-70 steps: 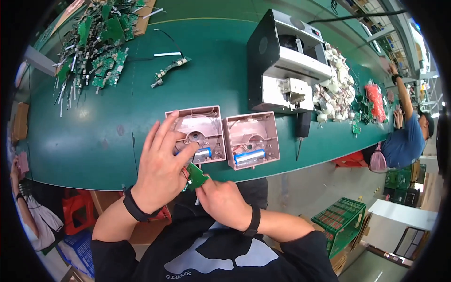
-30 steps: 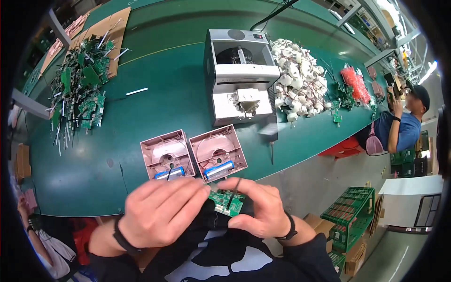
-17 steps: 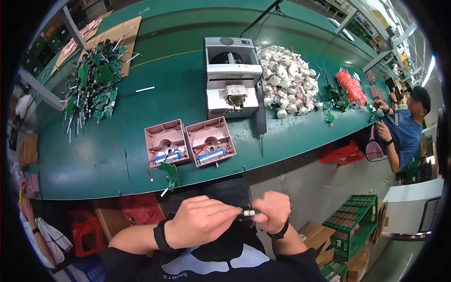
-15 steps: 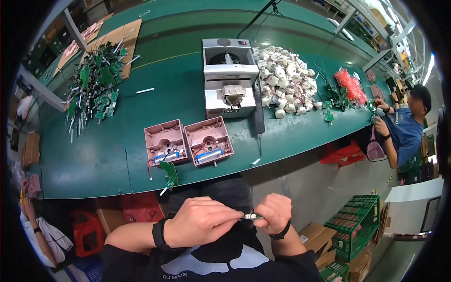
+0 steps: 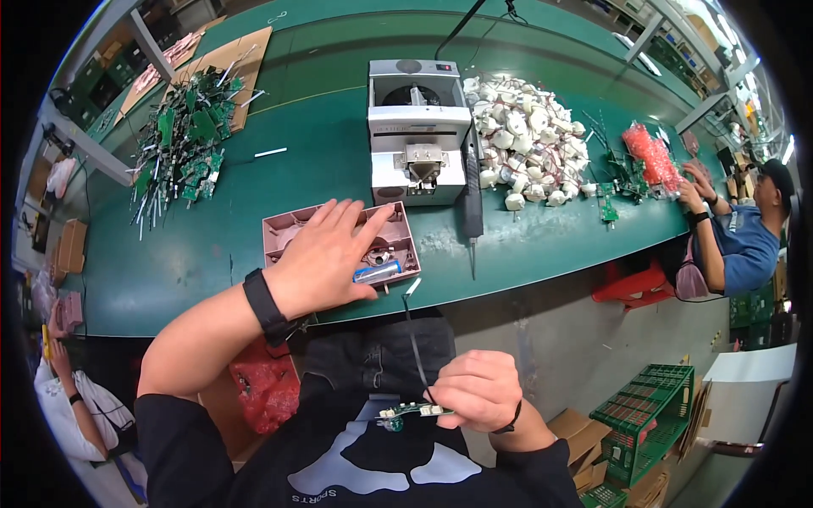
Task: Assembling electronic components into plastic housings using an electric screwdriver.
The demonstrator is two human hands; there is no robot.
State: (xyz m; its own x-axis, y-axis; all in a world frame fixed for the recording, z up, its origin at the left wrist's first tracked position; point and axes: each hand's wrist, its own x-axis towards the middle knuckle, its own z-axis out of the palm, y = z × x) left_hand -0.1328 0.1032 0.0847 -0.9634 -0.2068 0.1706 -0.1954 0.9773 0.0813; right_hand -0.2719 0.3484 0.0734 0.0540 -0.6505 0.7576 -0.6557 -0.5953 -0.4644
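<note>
My right hand point(image 5: 480, 391) pinches a green circuit board point(image 5: 412, 411) by one end, above my lap. White connectors sit along the board's edge, and a black cable point(image 5: 414, 343) with a white tip rises from beside my fingers toward the table. Over two pink plastic housings, my left hand point(image 5: 326, 254) lies with fingers spread, covering much of both. The left housing point(image 5: 275, 227) shows mainly at its far corner. In the right housing point(image 5: 410, 254), a blue cylindrical battery point(image 5: 378, 273) and some wiring remain visible. Whether my left palm touches the parts inside is hidden.
A grey-white machine point(image 5: 417, 135) stands behind the housings, with a black electric screwdriver point(image 5: 472, 190) beside it. White motor-like parts point(image 5: 529, 140) are heaped to the right, circuit boards point(image 5: 190, 127) with cables to the left. A co-worker point(image 5: 741, 241) sits at right; another person's arm point(image 5: 72, 381) shows at left.
My left hand has let go of the circuit board and moved up and left onto the housings. My right hand keeps the board, now lower, with its cable showing.
</note>
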